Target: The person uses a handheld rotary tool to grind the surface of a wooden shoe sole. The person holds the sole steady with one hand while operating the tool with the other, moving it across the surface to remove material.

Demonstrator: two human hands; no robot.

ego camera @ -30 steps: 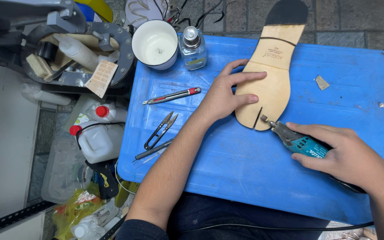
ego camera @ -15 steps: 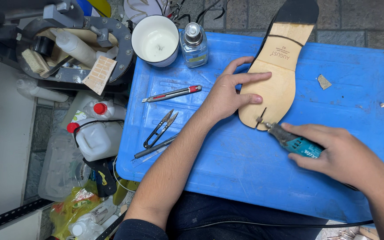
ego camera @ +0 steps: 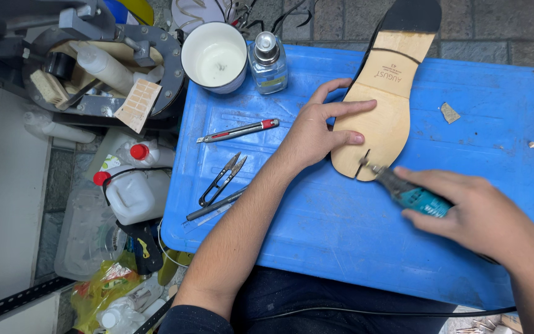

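Bench: the blue bench (ego camera: 341,247) carries everything named below.
Shoe sole: the tan shoe sole (ego camera: 381,105) lies flat on the bench, its black end pointing away from the person.
Left hand: the left hand (ego camera: 316,133) lies open and flat, fingers spread, pressing on the left edge of the sole; it grips nothing.
Right hand: the right hand (ego camera: 480,216) is closed around a teal rotary tool (ego camera: 403,192), below and right of the sole.
Tool tip: it touches the near end of the sole.
Cup: a white cup (ego camera: 214,57) stands far left of the sole.
Bottle: a small glass bottle (ego camera: 267,55) stands between cup and sole.
Knife: a red and grey utility knife (ego camera: 237,130) lies left of the sole.
Snips: black thread snips (ego camera: 220,179) lie left of the sole, nearer to the person than the knife.
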